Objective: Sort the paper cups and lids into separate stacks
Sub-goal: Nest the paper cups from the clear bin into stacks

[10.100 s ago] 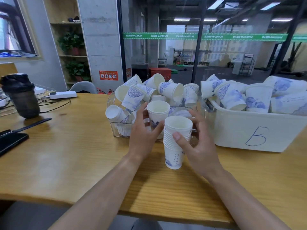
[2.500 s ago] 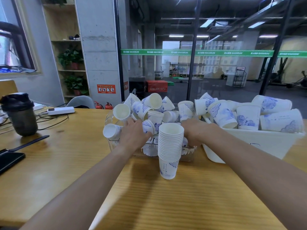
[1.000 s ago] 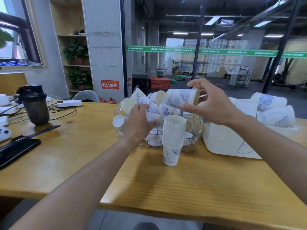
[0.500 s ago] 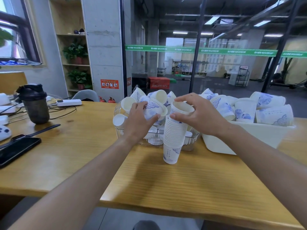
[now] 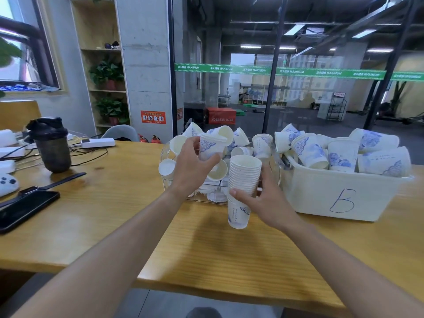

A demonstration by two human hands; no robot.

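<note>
A tall stack of white paper cups with blue print [image 5: 243,180] stands on the wooden table [image 5: 114,210]. My right hand [image 5: 263,203] grips the stack round its lower half. My left hand [image 5: 191,171] holds a single upright paper cup [image 5: 210,149] lifted above a clear bin [image 5: 167,157] full of loose cups, just left of the stack. No lids can be made out.
A white tub marked "B" [image 5: 339,196], heaped with more cups, stands right of the stack. At the left lie a dark shaker bottle [image 5: 51,145], a black phone [image 5: 25,208], a white power strip [image 5: 97,142] and cables.
My right hand has dropped from the top of the stack, where it set a cup, to grip its lower half. My left hand has lifted one cup out of the clear bin.
</note>
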